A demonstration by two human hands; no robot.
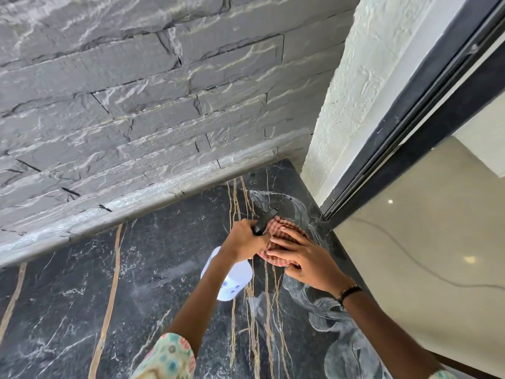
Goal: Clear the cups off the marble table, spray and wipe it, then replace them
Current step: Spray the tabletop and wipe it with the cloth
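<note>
— Wiping is the step in hand, I'd say: the right hand (306,258) lies flat on a checked cloth (276,236), fingers straight and spread, pressing it onto the tabletop (82,296) near the far right corner.

— And the other hand?

— The left hand (246,239) has its grip curled round the black head of a spray bottle (232,277), just beside the cloth. The white body hangs below the fist, lifted off the stone and tilted, with the nozzle aimed towards the corner.

— Why keep the bottle up while wiping?

— Probably so spraying and wiping can alternate without setting anything down. A flat palm also spreads pressure across the cloth better than a pinch would.

— How far along does it look?

— Pale curved smears (325,313) run along the right edge and ring the corner, so that strip seems to be wet and worked. The dark stone to the left shows no such marks; I'd guess it is not done yet.

— And the cups?

— None in view, so they look cleared off already. Where they wait I cannot tell.

— Anything to mind?

— The corner meets the stone wall (136,105) and the black window frame (410,132), leaving little room for the cloth.
</note>
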